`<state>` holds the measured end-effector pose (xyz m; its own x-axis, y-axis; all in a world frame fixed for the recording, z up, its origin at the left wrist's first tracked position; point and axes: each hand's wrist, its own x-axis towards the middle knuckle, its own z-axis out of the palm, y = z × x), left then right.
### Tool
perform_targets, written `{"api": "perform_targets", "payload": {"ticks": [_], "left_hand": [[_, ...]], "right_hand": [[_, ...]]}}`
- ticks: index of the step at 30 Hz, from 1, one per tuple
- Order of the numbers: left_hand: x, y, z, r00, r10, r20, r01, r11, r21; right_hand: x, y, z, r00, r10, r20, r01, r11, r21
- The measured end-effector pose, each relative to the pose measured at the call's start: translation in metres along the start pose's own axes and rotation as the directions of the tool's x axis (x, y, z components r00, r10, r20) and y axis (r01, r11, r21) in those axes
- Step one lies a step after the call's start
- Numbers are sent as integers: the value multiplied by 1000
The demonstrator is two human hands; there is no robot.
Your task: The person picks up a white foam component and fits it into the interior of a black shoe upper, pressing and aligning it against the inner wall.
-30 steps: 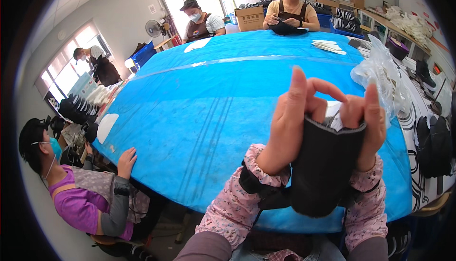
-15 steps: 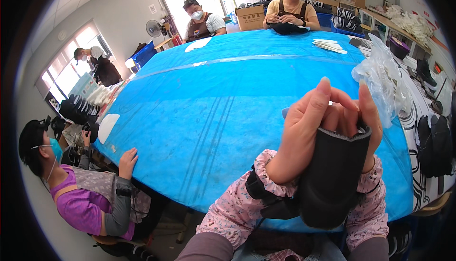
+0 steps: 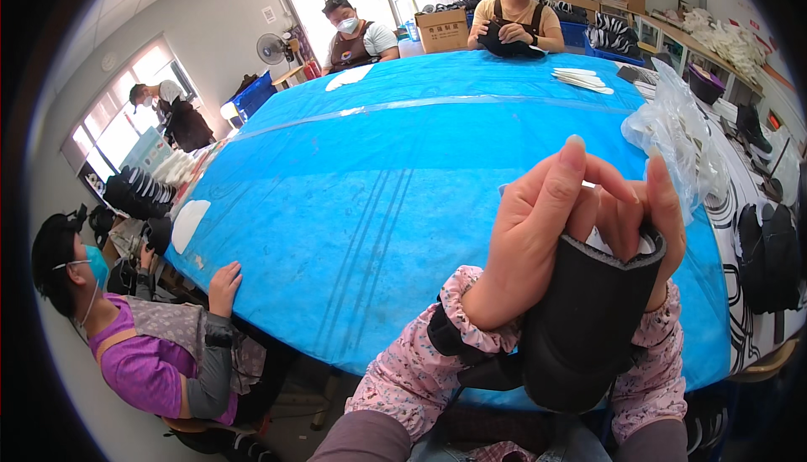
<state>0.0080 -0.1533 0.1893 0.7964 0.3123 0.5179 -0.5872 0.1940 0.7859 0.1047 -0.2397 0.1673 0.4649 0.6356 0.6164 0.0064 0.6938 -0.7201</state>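
A black boot [image 3: 588,327] hangs toe-down toward me, its top opening facing up and away. My left hand [image 3: 534,231] grips its left side, with the thumb raised above the rim and the other fingers curled into the opening. On the right side, my right hand [image 3: 664,218] holds the rim, partly hidden behind the boot. A bit of something white shows inside the opening between my fingers; I cannot make out what it is.
A blue-covered table [image 3: 353,227] lies before me, with white flat pieces [image 3: 582,81] and a clear plastic bag [image 3: 677,138] on it. A black boot [image 3: 754,132] stands at right. Co-workers sit around; one across handles a black item [image 3: 508,40].
The boot and my hands have shifted slightly, and the opening has moved a little right. Across the table, a co-worker has raised the black item. The co-worker at left has lowered one hand.
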Motion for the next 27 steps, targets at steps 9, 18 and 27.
{"api": "perform_targets", "payload": {"ticks": [9,18,27], "left_hand": [[6,5,-18,984,90,-157,-75,992,100],[3,7,-12,997,76,-16,-75,996,45],[0,1,-11,974,129,186,-141,989,49]], "right_hand": [[-7,-19,19,853,-490,182,471,570,-673],[-7,-27,21,992,-119,-36,93,901,-424],[-6,-13,16,990,-123,-73,112,984,-139]]}}
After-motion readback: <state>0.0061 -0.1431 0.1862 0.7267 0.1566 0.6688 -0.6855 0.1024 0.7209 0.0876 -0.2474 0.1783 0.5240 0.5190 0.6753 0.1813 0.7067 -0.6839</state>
